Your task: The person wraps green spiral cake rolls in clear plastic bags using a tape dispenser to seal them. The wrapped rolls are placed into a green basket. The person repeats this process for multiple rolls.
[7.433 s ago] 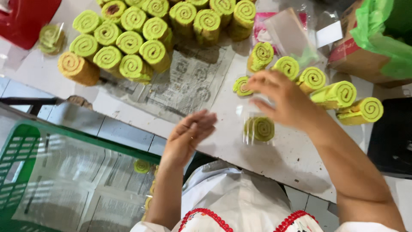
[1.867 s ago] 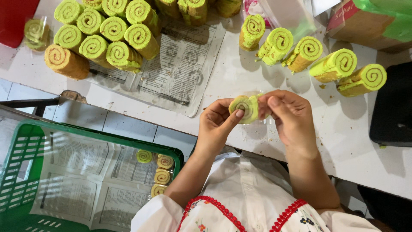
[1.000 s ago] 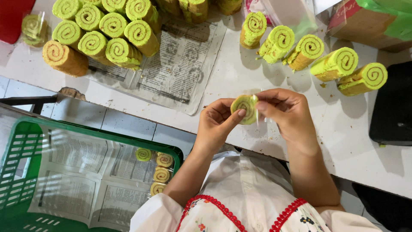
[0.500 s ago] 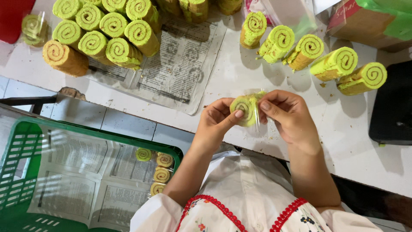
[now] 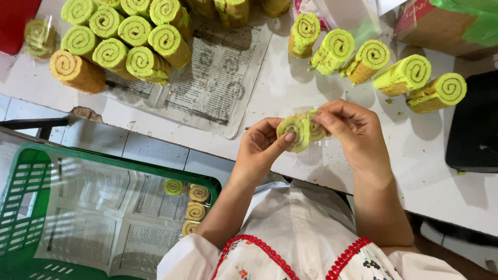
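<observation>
At the lower left of the frame a green basket [image 5: 23, 171] lined with newspaper holds four wrapped roll slices [image 5: 189, 207] stacked against its right wall. In the upper left, a pile of green roll cakes [image 5: 122, 39] lies on a newspaper sheet [image 5: 218, 78] spread over the white surface [image 5: 441, 186], with one bagged slice [image 5: 36, 37] beside a red container [image 5: 15, 18] at the corner. In the centre, the left hand [image 5: 259, 150] has its fingers [image 5: 284, 139] closed on a green spiral cake slice [image 5: 294, 133], thumb pressed on the swirl face. The slice is raised just above the surface's near edge, between both hands. Touching it from the right, the right hand [image 5: 353, 135] pinches a clear plastic wrapper [image 5: 311, 124] at the slice's edge with thumb and forefinger; the film is thin and glary, so how far it covers the slice is hard to tell. Along the upper right, five more cut rolls [image 5: 373, 62] lie in a row, and a cardboard box [image 5: 441, 28] with green plastic sits at the corner.
</observation>
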